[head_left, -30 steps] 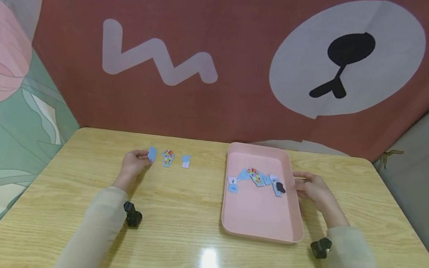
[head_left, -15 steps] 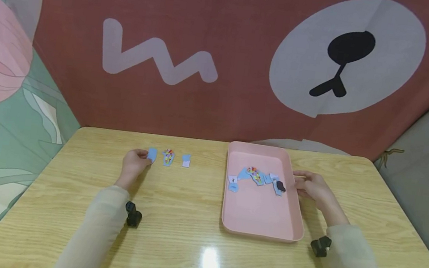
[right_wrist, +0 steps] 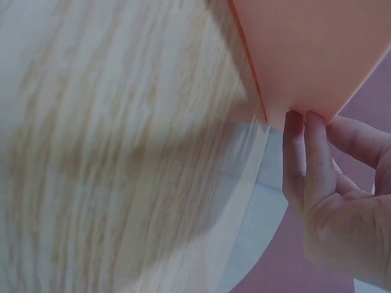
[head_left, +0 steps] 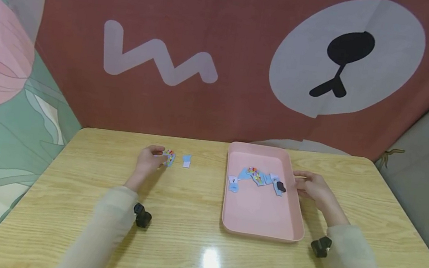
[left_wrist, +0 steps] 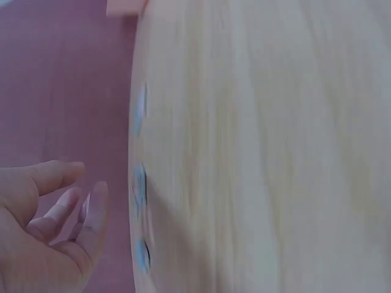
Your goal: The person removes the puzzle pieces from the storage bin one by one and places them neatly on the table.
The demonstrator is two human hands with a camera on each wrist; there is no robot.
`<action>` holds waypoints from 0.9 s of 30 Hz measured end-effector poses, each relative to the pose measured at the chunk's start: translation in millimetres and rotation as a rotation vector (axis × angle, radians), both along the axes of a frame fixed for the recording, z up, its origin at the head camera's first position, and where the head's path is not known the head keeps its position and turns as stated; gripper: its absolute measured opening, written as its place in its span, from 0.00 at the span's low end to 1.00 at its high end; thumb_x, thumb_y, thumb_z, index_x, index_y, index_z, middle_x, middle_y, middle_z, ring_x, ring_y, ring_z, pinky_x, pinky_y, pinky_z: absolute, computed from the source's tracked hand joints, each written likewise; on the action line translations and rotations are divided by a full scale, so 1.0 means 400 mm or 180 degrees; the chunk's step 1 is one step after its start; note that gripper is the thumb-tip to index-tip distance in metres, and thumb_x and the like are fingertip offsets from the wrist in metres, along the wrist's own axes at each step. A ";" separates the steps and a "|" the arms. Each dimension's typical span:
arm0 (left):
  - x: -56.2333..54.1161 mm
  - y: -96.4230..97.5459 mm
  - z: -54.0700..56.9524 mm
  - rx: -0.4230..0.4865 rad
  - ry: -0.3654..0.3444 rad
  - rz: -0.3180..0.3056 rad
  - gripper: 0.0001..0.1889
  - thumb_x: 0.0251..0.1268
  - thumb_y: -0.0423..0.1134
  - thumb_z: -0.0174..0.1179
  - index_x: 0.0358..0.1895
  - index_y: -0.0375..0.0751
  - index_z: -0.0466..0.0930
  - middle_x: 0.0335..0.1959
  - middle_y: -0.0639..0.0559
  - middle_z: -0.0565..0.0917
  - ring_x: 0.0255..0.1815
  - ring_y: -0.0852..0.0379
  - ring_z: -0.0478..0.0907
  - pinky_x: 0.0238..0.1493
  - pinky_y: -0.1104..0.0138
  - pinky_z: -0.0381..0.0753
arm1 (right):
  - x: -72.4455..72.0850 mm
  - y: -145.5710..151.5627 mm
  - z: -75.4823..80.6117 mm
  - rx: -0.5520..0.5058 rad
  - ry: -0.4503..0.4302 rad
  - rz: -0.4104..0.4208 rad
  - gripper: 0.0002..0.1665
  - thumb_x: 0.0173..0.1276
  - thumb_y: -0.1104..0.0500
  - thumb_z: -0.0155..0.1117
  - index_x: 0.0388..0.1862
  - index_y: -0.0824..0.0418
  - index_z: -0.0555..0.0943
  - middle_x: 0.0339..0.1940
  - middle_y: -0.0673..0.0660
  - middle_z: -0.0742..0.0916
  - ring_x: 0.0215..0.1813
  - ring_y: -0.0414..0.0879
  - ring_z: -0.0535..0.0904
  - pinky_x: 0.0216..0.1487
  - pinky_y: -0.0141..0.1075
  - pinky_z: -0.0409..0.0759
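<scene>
Just let go of blue piece (left_wrist: pixel 142 255) on tabletop (head_left: pixel 180 202), apparently finished with it, and shifted empty, loose-fingered left hand (head_left: pixel 148 161) near multicoloured piece (head_left: pixel 171 158), with right hand (head_left: pixel 316 190) resting unclenched against pink tray (head_left: pixel 262 218).

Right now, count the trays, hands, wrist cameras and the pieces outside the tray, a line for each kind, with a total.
Tray: 1
Hands: 2
Wrist cameras: 2
Pieces outside the tray: 3 (one shows only in the left wrist view)
Total: 8
</scene>
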State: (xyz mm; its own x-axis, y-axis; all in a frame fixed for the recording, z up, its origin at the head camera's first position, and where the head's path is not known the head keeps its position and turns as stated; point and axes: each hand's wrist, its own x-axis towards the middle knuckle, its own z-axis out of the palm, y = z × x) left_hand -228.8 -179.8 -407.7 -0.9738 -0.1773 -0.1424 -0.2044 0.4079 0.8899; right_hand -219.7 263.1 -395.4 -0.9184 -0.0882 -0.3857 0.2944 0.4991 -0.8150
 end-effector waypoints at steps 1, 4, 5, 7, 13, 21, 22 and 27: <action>0.000 0.013 0.001 0.0053 0.0005 -0.0046 0.21 0.66 0.30 0.54 0.61 0.25 0.69 0.57 0.30 0.73 0.42 0.47 0.80 0.45 0.67 0.85 | 0.000 0.000 0.000 0.0001 0.0006 0.0001 0.33 0.71 0.65 0.50 0.72 0.73 0.56 0.69 0.76 0.67 0.51 0.40 0.80 0.52 0.31 0.82; 0.003 0.059 0.002 0.0144 -0.0022 -0.0159 0.21 0.66 0.31 0.55 0.61 0.28 0.70 0.57 0.33 0.74 0.42 0.50 0.80 0.49 0.63 0.84 | 0.000 0.000 -0.002 -0.0002 0.0021 0.0011 0.33 0.71 0.65 0.50 0.72 0.73 0.56 0.69 0.76 0.67 0.51 0.40 0.80 0.53 0.31 0.82; 0.005 0.075 0.002 0.0166 -0.0024 -0.0201 0.21 0.66 0.31 0.56 0.61 0.28 0.71 0.57 0.34 0.74 0.43 0.49 0.80 0.49 0.62 0.84 | -0.001 0.000 -0.002 -0.0005 0.0024 0.0013 0.33 0.70 0.65 0.50 0.72 0.73 0.56 0.69 0.76 0.67 0.51 0.39 0.80 0.52 0.31 0.82; 0.009 0.111 0.002 0.0215 -0.0022 -0.0275 0.20 0.65 0.31 0.56 0.60 0.29 0.72 0.55 0.34 0.75 0.43 0.47 0.80 0.48 0.61 0.85 | -0.001 0.000 -0.003 -0.0015 0.0024 0.0015 0.33 0.70 0.65 0.50 0.72 0.74 0.56 0.68 0.76 0.67 0.51 0.39 0.79 0.52 0.30 0.82; 0.021 0.221 0.005 0.0380 0.0094 -0.0548 0.19 0.63 0.29 0.58 0.57 0.28 0.74 0.52 0.34 0.78 0.40 0.49 0.81 0.42 0.64 0.85 | -0.003 0.002 -0.005 -0.0031 0.0026 0.0016 0.33 0.71 0.65 0.50 0.72 0.74 0.56 0.68 0.76 0.67 0.52 0.40 0.79 0.51 0.29 0.82; 0.030 0.351 0.017 0.0209 0.0255 -0.0909 0.16 0.62 0.30 0.60 0.54 0.30 0.78 0.49 0.37 0.81 0.48 0.43 0.81 0.44 0.65 0.84 | -0.004 0.007 -0.007 -0.0131 0.0004 0.0056 0.33 0.72 0.64 0.50 0.72 0.73 0.55 0.69 0.76 0.66 0.47 0.33 0.79 0.52 0.29 0.83; 0.031 0.366 0.019 0.0178 0.0279 -0.0942 0.16 0.62 0.30 0.60 0.53 0.31 0.78 0.48 0.38 0.81 0.48 0.44 0.81 0.46 0.64 0.84 | -0.004 0.008 -0.007 -0.0142 -0.0008 0.0056 0.33 0.72 0.64 0.50 0.73 0.73 0.55 0.69 0.76 0.66 0.47 0.33 0.79 0.52 0.29 0.83; 0.035 0.435 0.028 0.0068 0.0399 -0.1078 0.15 0.59 0.28 0.61 0.50 0.30 0.79 0.46 0.38 0.83 0.46 0.44 0.81 0.48 0.63 0.83 | -0.005 0.010 -0.005 -0.0174 -0.0058 0.0047 0.34 0.73 0.64 0.50 0.73 0.73 0.54 0.70 0.76 0.65 0.47 0.32 0.79 0.50 0.28 0.83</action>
State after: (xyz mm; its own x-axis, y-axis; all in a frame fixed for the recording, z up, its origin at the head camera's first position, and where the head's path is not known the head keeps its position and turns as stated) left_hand -214.8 -5.9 -396.5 -0.9869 0.1600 -0.0184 0.0503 0.4149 0.9085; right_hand -221.6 267.2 -397.5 -0.9097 -0.1232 -0.3967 0.3023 0.4584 -0.8358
